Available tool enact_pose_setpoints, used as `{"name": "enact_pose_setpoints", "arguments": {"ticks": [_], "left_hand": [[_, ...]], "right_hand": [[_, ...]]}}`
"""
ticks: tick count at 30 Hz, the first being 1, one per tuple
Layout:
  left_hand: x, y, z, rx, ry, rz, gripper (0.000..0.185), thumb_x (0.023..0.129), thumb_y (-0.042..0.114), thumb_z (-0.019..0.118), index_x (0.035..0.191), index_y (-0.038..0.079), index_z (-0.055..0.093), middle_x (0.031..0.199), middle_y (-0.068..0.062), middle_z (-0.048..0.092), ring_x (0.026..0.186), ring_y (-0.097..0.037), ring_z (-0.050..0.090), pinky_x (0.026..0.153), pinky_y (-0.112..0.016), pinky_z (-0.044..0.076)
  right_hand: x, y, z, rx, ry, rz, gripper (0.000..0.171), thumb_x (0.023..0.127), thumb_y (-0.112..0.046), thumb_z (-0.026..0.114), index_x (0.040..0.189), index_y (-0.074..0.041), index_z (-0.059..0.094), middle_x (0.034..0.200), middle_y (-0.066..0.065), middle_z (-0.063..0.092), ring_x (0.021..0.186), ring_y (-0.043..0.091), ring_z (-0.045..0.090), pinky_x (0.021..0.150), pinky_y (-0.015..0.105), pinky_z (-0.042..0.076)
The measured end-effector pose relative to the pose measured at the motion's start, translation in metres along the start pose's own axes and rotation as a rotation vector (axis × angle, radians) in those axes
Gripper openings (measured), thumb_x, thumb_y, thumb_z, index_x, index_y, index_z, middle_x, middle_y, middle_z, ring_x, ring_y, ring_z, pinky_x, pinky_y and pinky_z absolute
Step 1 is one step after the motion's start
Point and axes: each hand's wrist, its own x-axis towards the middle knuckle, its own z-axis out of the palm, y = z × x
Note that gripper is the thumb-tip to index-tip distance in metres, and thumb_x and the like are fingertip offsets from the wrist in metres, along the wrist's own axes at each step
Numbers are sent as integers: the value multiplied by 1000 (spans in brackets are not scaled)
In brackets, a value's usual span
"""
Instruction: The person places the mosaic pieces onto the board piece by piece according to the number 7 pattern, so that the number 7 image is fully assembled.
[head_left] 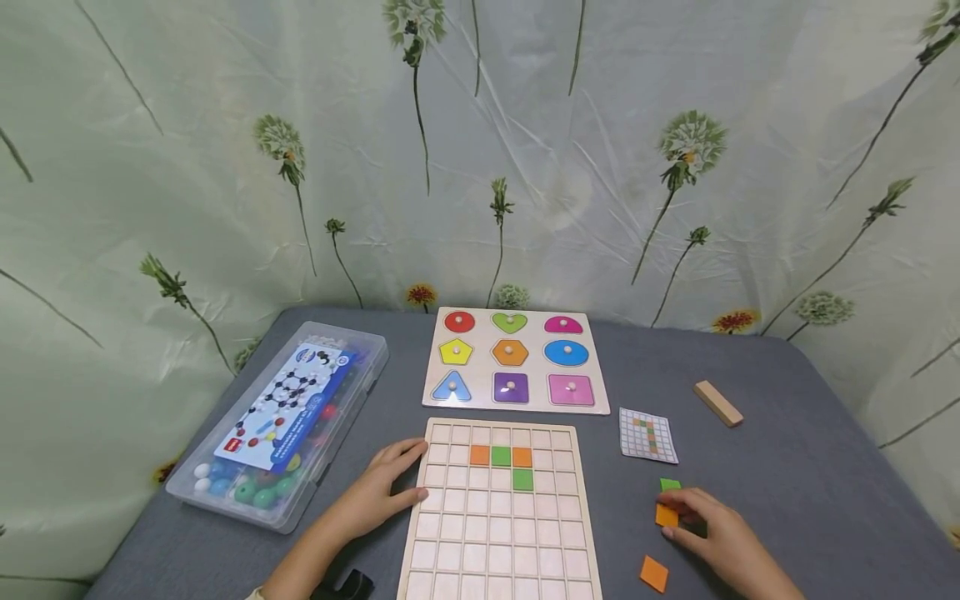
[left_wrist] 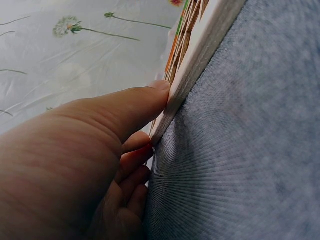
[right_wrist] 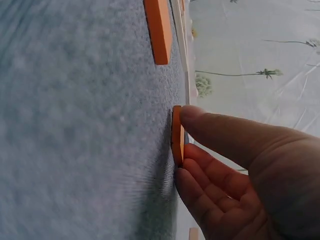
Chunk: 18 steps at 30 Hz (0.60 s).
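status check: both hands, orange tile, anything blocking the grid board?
Left hand steadies grid board edge. Right hand pinches orange tile on the cloth. Board's free cells unobstructed.

Close view along the worktop [left_wrist: 240, 150]: we see the left hand [left_wrist: 75, 165] with its thumb pressed against the pale edge of the wooden grid board [left_wrist: 200, 55]; the other fingers [left_wrist: 132, 162] lie beneath it, and a flowered curtain [left_wrist: 85, 45] hangs behind.

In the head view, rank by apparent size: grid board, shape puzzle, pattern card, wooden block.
1. grid board
2. shape puzzle, though it lies farther away
3. pattern card
4. wooden block
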Motion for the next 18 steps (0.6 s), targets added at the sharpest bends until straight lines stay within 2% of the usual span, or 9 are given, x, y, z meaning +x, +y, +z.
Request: {"name": "enact_pose_setpoints", "arguments": {"ticks": [5,10,14,18], "left_hand": [[-1,0,1,7,20,22,66,83,36,63,136,4,39,136,-12,36,125,-34,27,93,-55,28],[-1,1,1,10,28,29,66,83,34,63,136,5,39,135,-11,37,124,-33,28,92,-54,30],[0,1,0,-15,2,1,67,83,36,63,137,6,38,137,-11,35,126,-33,25,94,-54,28],[0,1,-1,-10,-5,-5,67,83,38,62,138,7,37,138,-10,34,127,-33,25,94,-54,27]], "right_hand": [[1,1,1,4,-15,36,34,70,-13,76,101,-5,62,96,2,55,81,13,53,68,28,47],[0,-1,0,-18,-15,33,27,70,-11,75,94,-7,63,89,1,53,76,12,50,65,28,45],[2,-13,0,-21,-4,-1,29,72,-16,74,98,-8,63,92,-1,56,79,11,52,68,29,46],[3,-34,0,7,54,-113,29,74,-16,73,100,-12,62,95,-4,56,83,12,53,71,31,47]]}}
